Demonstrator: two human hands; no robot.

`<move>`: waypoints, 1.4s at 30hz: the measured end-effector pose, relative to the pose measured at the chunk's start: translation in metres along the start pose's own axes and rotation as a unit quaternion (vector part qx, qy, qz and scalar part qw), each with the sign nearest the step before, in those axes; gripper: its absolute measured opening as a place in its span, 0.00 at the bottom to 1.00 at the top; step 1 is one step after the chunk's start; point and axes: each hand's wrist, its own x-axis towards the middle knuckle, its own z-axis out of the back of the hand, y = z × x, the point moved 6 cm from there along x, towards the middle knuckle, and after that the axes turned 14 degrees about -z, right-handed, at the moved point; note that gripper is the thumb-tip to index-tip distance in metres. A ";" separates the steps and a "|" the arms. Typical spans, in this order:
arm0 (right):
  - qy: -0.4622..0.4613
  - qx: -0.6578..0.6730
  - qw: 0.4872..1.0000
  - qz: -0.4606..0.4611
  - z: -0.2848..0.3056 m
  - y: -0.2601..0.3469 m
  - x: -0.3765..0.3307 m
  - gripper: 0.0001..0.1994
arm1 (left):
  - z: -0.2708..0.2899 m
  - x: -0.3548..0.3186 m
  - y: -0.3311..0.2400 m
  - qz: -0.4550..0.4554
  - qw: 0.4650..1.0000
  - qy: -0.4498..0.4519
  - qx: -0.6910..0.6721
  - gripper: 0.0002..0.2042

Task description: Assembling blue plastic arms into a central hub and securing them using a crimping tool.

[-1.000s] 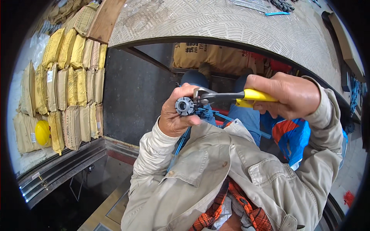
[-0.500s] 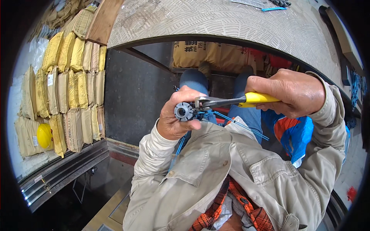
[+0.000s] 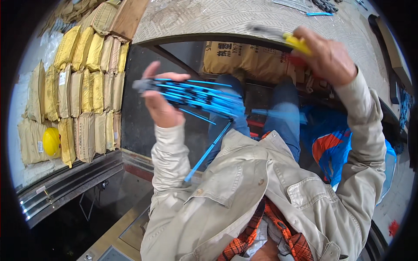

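My left hand (image 3: 164,106) grips one end of a bundle of thin blue rods with black joints, which looks like an umbrella frame (image 3: 198,96). Its grey round hub (image 3: 141,85) pokes out between my thumb and fingers, blurred by motion. The rods point right over my lap, and one longer blue rod (image 3: 209,150) slants down toward my jacket. Raised at the upper right, my right hand (image 3: 328,58) is closed around the yellow handles of a pair of pliers (image 3: 297,43). The pliers' dark jaws are smeared and lie apart from the frame, over the table edge.
Ahead stands a table with a patterned grey top (image 3: 196,19); blue rods (image 3: 319,14) lie at its far side. Sacks (image 3: 226,56) sit beneath it. Stacked yellow and brown sacks (image 3: 87,93) and a yellow helmet (image 3: 52,142) are at left. A blue bag (image 3: 333,152) is beside my right leg.
The pliers have come off the frame near its hub and moved up and right with my right hand. My left hand has swung left and up, turning the frame's rods sideways into view.
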 end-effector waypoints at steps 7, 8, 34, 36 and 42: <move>-0.021 -0.190 0.973 -0.131 -0.058 -0.104 0.013 0.26 | 0.141 -0.032 0.043 0.048 0.946 -0.256 -0.193 0.31; -0.073 -0.190 0.975 -0.092 -0.057 -0.093 0.013 0.27 | 0.148 -0.041 0.049 0.046 0.946 -0.258 -0.191 0.31; 0.130 0.694 0.703 0.085 -0.032 0.133 -0.032 0.07 | 0.040 -0.142 0.091 0.326 0.927 -0.050 -0.179 0.22; 0.157 0.721 0.673 0.058 -0.039 0.134 -0.035 0.07 | 0.059 -0.143 0.062 0.325 0.934 -0.010 -0.145 0.23; 0.177 0.753 0.633 -0.032 -0.075 0.143 -0.038 0.03 | -0.004 -0.095 0.053 0.310 0.921 0.082 -0.221 0.25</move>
